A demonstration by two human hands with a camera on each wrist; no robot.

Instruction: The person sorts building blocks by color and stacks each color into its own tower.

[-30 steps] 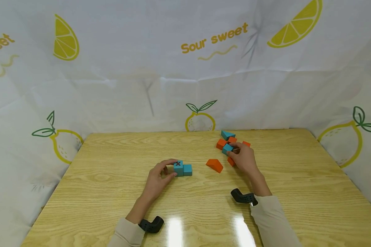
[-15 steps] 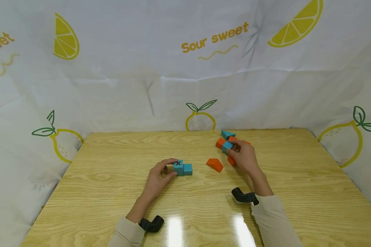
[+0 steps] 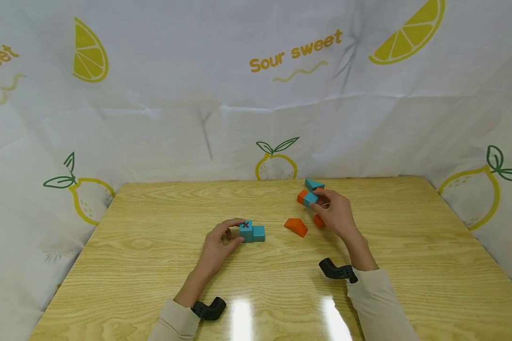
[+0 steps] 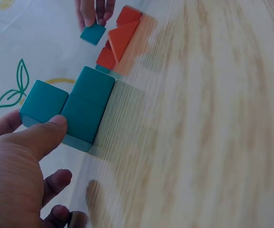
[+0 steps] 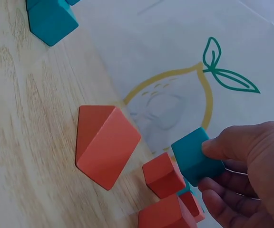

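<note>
My left hand (image 3: 216, 246) pinches a blue cube marked with an X (image 3: 246, 225) between thumb and fingers. In the left wrist view this cube (image 4: 44, 102) sits on another blue block (image 4: 85, 116), and the thumb lies across the seam between them. A further blue block (image 3: 259, 233) stands against the right side of this stack. Over a loose group of blocks on the right, my right hand (image 3: 337, 213) pinches a plain blue cube (image 3: 310, 199). The right wrist view shows this cube (image 5: 194, 154) raised, with the thumb on one face and fingers beneath.
Between the hands lies an orange wedge-like block (image 3: 296, 227). Around the right hand are an orange cube (image 3: 301, 196), another orange block (image 3: 318, 221) and a blue triangular block (image 3: 314, 184). The wooden table (image 3: 170, 203) ends at a white lemon-print cloth (image 3: 175, 142).
My right hand has lifted the blue cube slightly and moved it a little back and to the left. The left hand and its stack have stayed put.
</note>
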